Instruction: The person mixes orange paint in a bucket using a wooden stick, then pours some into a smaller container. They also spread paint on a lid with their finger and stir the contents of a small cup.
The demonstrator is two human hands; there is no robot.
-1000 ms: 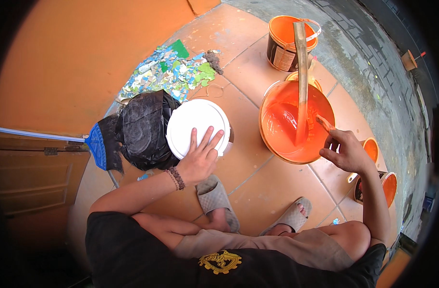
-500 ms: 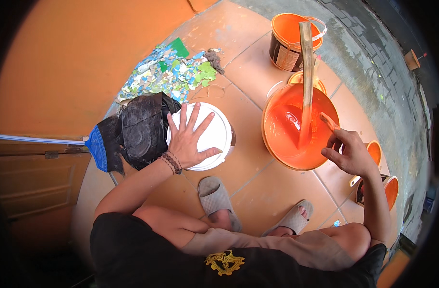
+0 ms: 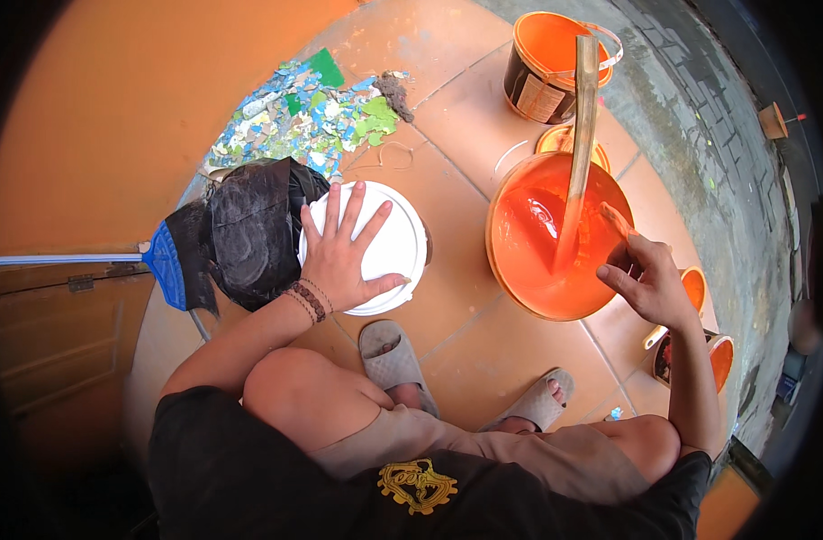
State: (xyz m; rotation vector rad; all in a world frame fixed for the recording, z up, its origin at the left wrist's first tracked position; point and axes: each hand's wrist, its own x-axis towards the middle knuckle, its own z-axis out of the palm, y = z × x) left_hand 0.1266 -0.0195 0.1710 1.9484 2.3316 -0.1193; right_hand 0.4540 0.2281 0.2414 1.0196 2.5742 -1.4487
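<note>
Left hand [image 3: 334,261] at 9 o'clock, palm down, fingers spread toward 12 to 1. Right hand [image 3: 653,281] at 3 o'clock, one finger extended toward 11, thumb apart.

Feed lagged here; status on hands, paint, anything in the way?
Left hand spread on white lid. Right hand at right rim of paint bucket, grip unclear. Stick in orange paint, crossing far rim.

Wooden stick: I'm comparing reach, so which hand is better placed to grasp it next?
Probably the right hand: it is at the rim of the paint bucket, close to the wooden stick. The left hand is spread over the white lid, farther away.
</note>
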